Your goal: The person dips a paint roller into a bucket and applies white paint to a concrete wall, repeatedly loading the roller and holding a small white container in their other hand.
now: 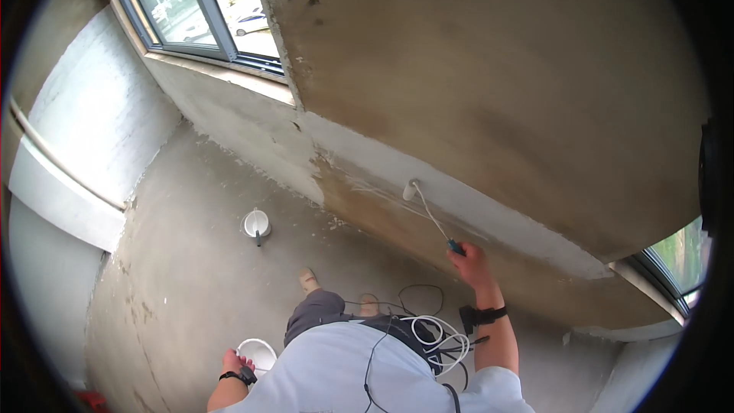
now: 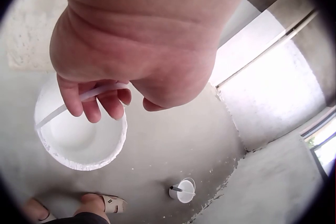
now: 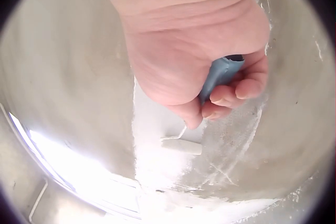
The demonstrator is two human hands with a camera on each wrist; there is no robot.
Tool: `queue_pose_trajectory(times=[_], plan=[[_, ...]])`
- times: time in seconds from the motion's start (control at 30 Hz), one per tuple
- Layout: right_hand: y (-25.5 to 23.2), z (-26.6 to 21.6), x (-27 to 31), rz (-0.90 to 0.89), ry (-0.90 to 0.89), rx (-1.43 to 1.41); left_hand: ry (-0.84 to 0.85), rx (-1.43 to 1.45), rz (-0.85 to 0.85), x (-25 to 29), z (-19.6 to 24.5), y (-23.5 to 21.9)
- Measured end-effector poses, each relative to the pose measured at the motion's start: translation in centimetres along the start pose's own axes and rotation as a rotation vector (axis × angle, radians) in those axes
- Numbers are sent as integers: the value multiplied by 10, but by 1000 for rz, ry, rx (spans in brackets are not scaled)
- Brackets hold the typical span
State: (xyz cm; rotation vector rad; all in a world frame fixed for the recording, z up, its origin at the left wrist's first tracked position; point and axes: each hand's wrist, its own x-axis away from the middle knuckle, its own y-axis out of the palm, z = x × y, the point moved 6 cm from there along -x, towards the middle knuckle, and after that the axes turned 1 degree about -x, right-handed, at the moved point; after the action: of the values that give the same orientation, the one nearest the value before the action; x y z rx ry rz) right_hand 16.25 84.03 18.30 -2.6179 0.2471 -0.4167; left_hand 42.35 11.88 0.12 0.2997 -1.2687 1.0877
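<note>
Head view: two buckets (image 1: 257,223), one roller (image 1: 410,190), two hands (image 1: 469,263).

No legible text (anywhere)

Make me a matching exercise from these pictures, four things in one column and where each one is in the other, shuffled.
Things:
1. paint roller
2. white bucket
3. small pot
4. blue handle

Places:
A. standing alone on the floor near the wall
B. in the grip of the right hand
C. pressed against the wall
D. hanging from the left hand by its thin bail

Pairs: 1-C, 2-D, 3-A, 4-B
</note>
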Motion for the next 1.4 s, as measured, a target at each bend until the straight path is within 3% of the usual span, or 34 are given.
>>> queue_pose_trajectory(times=[0.2,0.43,0.6,0.8,1.0,1.4], plan=[[-33,55,45,69,184,-211,60,-94,-34,4,16,34],[-83,102,114,230,292,-304,96,-263,-221,-9,57,114],[-111,101,157,352,348,-465,160,-234,-281,-8,78,162],[-123,92,165,379,271,-518,200,-279,-332,-5,93,196],[-110,76,135,299,229,-605,164,-272,-362,-8,96,188],[-55,23,41,50,107,-405,78,-192,-202,-3,59,92]])
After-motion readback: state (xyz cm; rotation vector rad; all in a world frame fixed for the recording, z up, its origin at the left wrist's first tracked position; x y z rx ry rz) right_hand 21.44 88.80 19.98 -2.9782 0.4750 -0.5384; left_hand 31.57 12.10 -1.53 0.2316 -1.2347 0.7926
